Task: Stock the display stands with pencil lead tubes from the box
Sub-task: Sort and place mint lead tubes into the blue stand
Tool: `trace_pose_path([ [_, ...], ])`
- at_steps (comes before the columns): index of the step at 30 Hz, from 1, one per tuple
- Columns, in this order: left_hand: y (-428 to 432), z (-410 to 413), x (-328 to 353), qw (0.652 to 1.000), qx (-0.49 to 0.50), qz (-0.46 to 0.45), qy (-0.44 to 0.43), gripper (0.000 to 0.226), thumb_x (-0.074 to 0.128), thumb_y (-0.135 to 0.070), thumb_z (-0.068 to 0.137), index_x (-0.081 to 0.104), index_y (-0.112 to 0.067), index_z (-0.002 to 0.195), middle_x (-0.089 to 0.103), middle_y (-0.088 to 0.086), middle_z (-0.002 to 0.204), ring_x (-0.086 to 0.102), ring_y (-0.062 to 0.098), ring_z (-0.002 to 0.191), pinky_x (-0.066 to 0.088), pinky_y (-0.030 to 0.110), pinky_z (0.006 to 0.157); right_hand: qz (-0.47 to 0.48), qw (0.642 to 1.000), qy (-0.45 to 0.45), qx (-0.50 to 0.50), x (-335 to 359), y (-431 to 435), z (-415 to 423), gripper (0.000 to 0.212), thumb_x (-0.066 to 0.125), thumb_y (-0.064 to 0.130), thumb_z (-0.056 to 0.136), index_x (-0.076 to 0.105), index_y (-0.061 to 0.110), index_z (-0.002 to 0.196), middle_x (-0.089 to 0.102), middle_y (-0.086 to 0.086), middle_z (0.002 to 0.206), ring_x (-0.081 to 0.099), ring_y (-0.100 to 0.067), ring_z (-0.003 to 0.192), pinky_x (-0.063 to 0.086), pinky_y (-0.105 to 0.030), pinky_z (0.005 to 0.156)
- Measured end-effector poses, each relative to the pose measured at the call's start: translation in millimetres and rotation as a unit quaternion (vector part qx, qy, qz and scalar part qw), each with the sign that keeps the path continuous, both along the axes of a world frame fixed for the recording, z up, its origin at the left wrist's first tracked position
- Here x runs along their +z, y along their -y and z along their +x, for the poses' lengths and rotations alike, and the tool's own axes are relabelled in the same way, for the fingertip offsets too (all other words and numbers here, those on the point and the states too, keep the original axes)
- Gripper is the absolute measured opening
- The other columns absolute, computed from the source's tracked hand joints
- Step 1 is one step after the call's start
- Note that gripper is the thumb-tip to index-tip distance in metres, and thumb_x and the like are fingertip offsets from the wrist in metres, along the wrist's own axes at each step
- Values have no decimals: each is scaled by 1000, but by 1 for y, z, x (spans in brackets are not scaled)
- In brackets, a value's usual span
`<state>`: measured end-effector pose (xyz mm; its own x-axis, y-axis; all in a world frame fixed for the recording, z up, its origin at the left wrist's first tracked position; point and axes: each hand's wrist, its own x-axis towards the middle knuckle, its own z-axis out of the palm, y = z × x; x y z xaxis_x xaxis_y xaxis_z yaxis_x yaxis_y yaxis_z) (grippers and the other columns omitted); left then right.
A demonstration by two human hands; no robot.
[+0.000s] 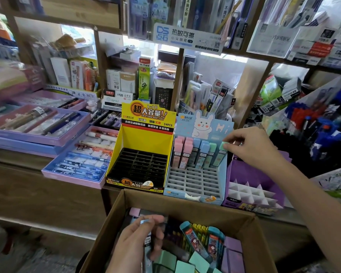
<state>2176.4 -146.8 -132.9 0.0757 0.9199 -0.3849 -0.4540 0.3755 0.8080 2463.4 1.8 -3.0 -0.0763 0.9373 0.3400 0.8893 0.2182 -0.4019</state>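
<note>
— Box, nearest item?
— Cardboard box (185,201): my left hand (136,241) is gripping a blue-capped tube (146,221), keeping it ready.
— Right hand (252,146)?
— I'm pinching a green-capped tube (220,154), seating it in the back row of the blue stand (193,180).

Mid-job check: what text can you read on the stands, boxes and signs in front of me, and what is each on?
"超大容量!!", "1=10", "24PCS": yellow display stand
"Hi": blue rabbit display stand
"热敏可擦": white hanging sign
"1120": white box behind the yellow stand
"G-5": green box on the shelf
Labels on the lead tubes and the purple stand: too small or blurred to read.
</note>
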Motion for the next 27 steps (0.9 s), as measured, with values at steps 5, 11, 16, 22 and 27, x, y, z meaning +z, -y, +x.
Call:
trace_pose_path([
  [5,-2,-2,-4,1000,-4,4,-7,27,52,-7,99,73,8,93,57,19,64,48,24,46,33,26,42,-4,1000,11,4,-3,-4,3,5,84,17,82,81,21,85,66,21,72,57,19,72,37,3,63],
  [11,-4,-2,-7,1000,-9,8,-6,28,52,-9,99,76,4,89,58,17,64,48,25,45,33,26,41,-14,1000,10,20,-5,-10,3,7,81,15,85,81,17,92,66,21,78,59,18,76,39,2,65],
  [16,-4,-2,-9,1000,-2,13,-4,29,53,-10,98,76,4,88,56,17,62,46,23,43,31,26,41,-15,1000,16,22,-9,-13,0,8,80,17,86,81,18,94,70,11,83,60,4,79,43,-13,72],
  [22,-7,-1,-9,1000,-6,2,-6,27,58,-13,95,79,-6,79,55,18,66,45,24,44,30,28,44,-13,998,58,3,-17,-15,-4,9,77,11,88,73,19,90,65,9,79,60,-11,74,53,-31,73],
  [27,-11,0,-9,1000,6,-26,11,30,54,-13,96,78,-1,82,55,18,64,42,25,39,31,27,39,-11,998,62,-9,-19,-16,-6,6,74,12,89,77,18,90,72,1,86,66,-17,82,55,-36,80],
])
